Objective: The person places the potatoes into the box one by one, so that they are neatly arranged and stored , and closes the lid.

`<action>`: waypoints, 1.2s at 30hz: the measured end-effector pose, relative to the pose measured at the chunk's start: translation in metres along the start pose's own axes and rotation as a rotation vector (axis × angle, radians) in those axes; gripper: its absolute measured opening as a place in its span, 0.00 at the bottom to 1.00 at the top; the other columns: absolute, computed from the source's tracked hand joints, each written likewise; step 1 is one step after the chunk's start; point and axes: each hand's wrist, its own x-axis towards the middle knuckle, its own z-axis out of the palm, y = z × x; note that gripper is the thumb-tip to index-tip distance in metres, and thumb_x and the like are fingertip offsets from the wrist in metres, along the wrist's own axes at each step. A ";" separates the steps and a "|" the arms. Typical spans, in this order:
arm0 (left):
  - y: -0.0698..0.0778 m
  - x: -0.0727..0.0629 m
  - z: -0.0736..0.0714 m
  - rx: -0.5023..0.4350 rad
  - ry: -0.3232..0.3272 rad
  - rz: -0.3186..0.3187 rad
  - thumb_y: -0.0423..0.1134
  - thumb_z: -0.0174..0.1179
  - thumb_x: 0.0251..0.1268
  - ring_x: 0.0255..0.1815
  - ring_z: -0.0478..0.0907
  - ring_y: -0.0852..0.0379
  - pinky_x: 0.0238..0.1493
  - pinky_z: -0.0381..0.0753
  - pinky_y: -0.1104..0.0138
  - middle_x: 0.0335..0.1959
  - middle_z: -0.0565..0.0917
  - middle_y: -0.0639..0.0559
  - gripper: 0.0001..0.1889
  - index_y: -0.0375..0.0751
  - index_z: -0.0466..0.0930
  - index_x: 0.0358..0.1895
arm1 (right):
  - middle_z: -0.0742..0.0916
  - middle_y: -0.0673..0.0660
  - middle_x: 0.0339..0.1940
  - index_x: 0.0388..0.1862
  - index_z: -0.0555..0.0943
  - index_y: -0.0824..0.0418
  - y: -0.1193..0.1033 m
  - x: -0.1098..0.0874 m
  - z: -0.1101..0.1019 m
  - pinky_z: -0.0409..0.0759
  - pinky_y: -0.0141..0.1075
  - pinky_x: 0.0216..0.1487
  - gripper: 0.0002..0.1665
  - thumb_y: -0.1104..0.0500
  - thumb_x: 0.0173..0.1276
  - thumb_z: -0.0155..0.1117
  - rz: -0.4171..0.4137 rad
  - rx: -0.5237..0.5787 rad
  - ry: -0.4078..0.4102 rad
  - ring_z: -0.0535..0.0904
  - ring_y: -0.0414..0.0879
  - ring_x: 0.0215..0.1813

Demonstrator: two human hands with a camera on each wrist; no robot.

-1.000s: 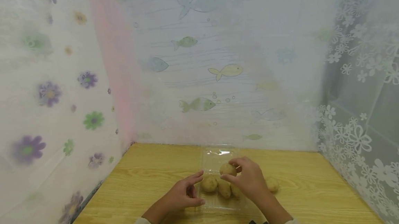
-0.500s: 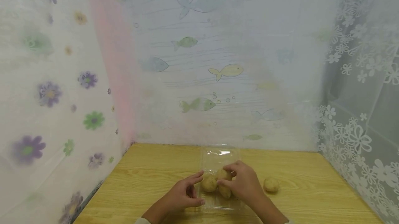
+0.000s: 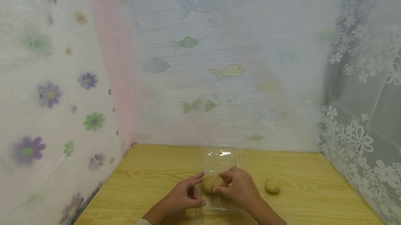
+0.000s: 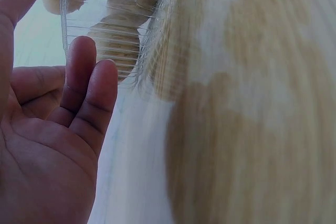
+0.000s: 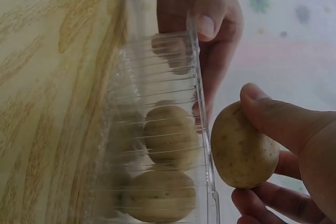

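A clear plastic clamshell box (image 3: 220, 207) lies on the table with its lid (image 3: 220, 159) folded back. Several potatoes sit in its base, among them a potato (image 5: 170, 135) visible through the ribbed wall. My right hand (image 3: 242, 188) pinches another potato (image 5: 244, 145) between thumb and fingers. In the right wrist view this potato appears at the box's rim, above those inside. At the box's left side, my left hand (image 3: 183, 193) has thumb and fingers spread, touching the edge. Its two nearest fingers are loosely bent in the left wrist view. The right hand hides part of the box from the head camera.
One loose potato (image 3: 272, 185) rests on the wood-grain table (image 3: 150, 169), right of the box. A curtain printed with fish (image 3: 200, 105) hangs behind the table. Flower-patterned sheets (image 3: 94, 120) enclose the sides.
My right hand has lowered the potato and shifted it left, toward the potato at the box's left end. The left hand and the box have stayed in place.
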 end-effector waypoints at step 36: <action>-0.001 -0.001 0.000 -0.026 -0.002 -0.033 0.45 0.74 0.64 0.36 0.79 0.67 0.38 0.85 0.71 0.85 0.55 0.47 0.45 0.37 0.62 0.80 | 0.91 0.49 0.45 0.52 0.89 0.60 -0.004 -0.005 0.019 0.84 0.31 0.42 0.30 0.46 0.52 0.84 -0.120 0.034 -0.072 0.83 0.38 0.42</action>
